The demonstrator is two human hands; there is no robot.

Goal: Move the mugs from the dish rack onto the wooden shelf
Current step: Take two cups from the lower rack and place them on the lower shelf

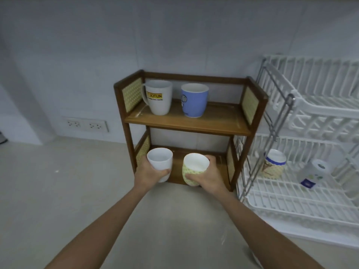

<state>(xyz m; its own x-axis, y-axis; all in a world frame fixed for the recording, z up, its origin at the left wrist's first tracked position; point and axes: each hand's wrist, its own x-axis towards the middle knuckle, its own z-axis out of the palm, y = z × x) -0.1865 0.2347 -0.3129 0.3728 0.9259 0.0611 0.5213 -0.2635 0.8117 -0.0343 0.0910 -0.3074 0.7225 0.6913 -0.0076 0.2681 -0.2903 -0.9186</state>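
A two-tier wooden shelf [223, 121] stands against the wall. On its top tier sit a white mug with a yellow logo [158, 98] and a blue mug [194, 100]. My left hand [150, 175] grips a plain white mug [160, 162] at the front left of the bottom tier. My right hand [206, 176] grips a yellow-patterned mug [194, 168], tilted slightly left, at the bottom tier's front middle. To the right, the white dish rack [291, 202] holds an upside-down mug with a blue rim band [274, 164] and a pale mug lying on its side [314, 173].
The shelf and rack stand on a pale countertop [77, 191]. A double wall socket [85, 125] sits low on the wall to the left. The rack's upper tier [320, 105] and metal frame [275, 133] rise close beside the shelf's right side.
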